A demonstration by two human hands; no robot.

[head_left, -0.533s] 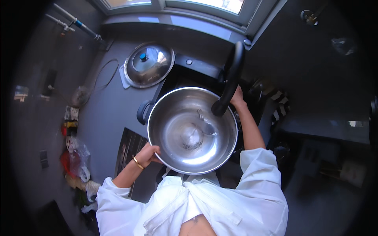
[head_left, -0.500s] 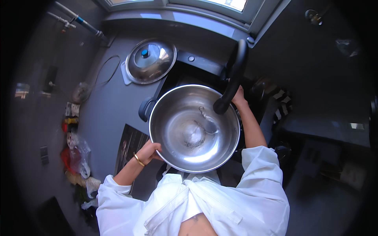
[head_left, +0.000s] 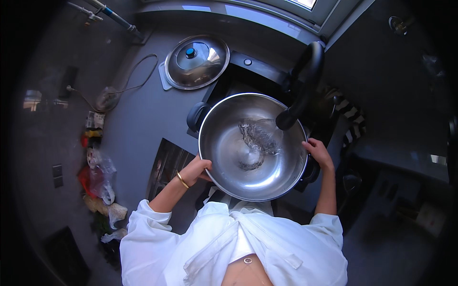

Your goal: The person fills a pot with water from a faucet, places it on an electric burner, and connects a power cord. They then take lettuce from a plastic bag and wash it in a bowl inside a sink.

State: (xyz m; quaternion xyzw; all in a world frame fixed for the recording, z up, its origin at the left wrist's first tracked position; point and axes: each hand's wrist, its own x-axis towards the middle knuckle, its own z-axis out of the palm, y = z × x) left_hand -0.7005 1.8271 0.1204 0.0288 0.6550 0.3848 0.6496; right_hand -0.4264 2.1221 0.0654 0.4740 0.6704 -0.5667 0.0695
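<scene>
Since the earlier frame, the right hand (head_left: 319,152) has been brought down from behind the black faucet (head_left: 312,78) to the rim of the steel pot (head_left: 220,136), and the water (head_left: 260,137) is now spread wider. Held at the centre of the frame beneath the spout, the pot is pinched at its lower-left rim by the left hand (head_left: 194,172); its right rim is pinched by the right hand, whose lower fingers cannot be seen. Toward upper left, a round lid (head_left: 210,71) is laid on the grey table (head_left: 138,114); at far left, plastic bags (head_left: 106,178) are bunched
</scene>
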